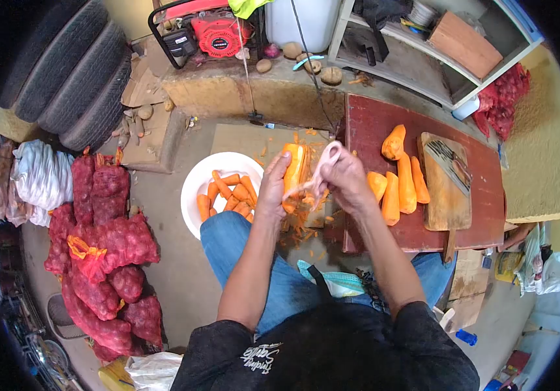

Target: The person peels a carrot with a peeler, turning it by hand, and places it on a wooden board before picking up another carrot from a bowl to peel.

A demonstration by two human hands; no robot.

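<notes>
My left hand point(271, 190) grips a thick orange carrot point(295, 168), held upright over the floor between my knees. Closed around a pale pink peeler point(329, 158), my right hand point(348, 179) keeps the tool's head against the carrot's lower part. Orange peelings point(301, 233) lie scattered on the floor below. Left of my left hand, a white basin point(192, 176) contains several smaller carrots point(222, 189). Several large peeled carrots point(407, 186) rest on the red table point(364, 120) beside my right hand.
On the red table lies a wooden cutting board point(447, 212) with a knife point(449, 166) on it. Red mesh sacks point(107, 241) pile up at the left, below stacked tires point(91, 78). A red-and-black machine point(218, 38) and a metal shelf point(397, 78) stand at the back.
</notes>
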